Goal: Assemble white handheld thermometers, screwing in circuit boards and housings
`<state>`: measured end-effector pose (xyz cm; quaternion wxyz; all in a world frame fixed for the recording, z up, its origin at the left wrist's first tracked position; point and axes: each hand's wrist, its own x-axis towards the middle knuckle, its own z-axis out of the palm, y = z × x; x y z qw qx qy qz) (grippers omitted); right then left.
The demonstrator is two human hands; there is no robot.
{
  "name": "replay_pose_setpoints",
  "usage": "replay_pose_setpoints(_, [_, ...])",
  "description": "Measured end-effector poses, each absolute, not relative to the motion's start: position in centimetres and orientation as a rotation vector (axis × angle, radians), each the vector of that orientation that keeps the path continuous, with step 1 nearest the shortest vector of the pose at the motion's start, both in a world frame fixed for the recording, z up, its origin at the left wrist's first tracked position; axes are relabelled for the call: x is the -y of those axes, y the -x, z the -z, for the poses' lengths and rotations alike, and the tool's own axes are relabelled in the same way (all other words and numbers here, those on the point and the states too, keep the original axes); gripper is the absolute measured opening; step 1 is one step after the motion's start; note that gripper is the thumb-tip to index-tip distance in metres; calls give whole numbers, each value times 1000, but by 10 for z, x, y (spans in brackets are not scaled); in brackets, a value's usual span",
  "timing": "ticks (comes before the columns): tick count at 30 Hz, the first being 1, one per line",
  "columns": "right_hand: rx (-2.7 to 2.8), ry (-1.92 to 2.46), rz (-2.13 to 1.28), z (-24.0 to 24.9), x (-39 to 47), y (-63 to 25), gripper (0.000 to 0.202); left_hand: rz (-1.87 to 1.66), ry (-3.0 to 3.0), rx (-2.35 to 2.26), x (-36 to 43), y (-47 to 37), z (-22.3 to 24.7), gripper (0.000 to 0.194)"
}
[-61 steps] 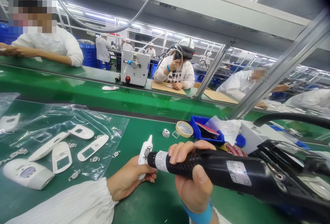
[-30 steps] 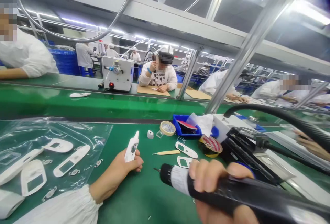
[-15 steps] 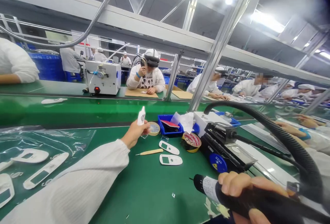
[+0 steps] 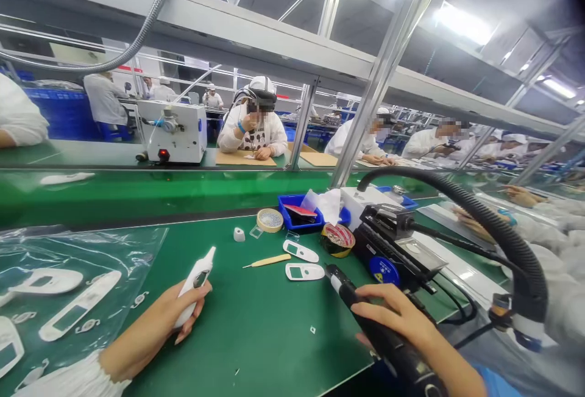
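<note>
My left hand (image 4: 185, 308) is closed around a white thermometer-like device (image 4: 197, 280), whose narrow tip points up and away from me. At the right front edge of the table, my right hand (image 4: 388, 305) grips a black electric screwdriver (image 4: 377, 330) from above. The driver's front end lies close to a white plastic cover (image 4: 305, 272) with a rectangular window. Just behind sits a similar white cover (image 4: 300, 251). A thin tool with a yellow handle (image 4: 272, 260) lies left of the covers. Farther back stands a small white cap (image 4: 239, 235).
Clear plastic sheeting (image 4: 141, 250) on the left bears several white covers and small parts. Tape rolls (image 4: 337, 239), a blue bin (image 4: 299, 220) and a black machine (image 4: 388, 244) with a thick bent hose (image 4: 484, 214) stand at the back right. Co-workers sit across the green belt (image 4: 183, 193).
My left hand has drawn back toward me with the white device, baring the small white cap. My right hand has brought the screwdriver left and farther forward, its grip now looser and from above.
</note>
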<state>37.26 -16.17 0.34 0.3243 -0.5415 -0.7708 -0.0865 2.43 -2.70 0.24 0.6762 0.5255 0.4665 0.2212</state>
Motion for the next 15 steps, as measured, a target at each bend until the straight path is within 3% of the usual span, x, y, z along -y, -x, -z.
replay_pose_setpoints(10, [2267,1478,87,41,155,-417,39,-534,-1137,-1007,29,-17,0,42])
replay_pose_setpoints(15, [2528,1510,304,29,143,-443,49,-529,-1242,-1007,28,-16,8,48])
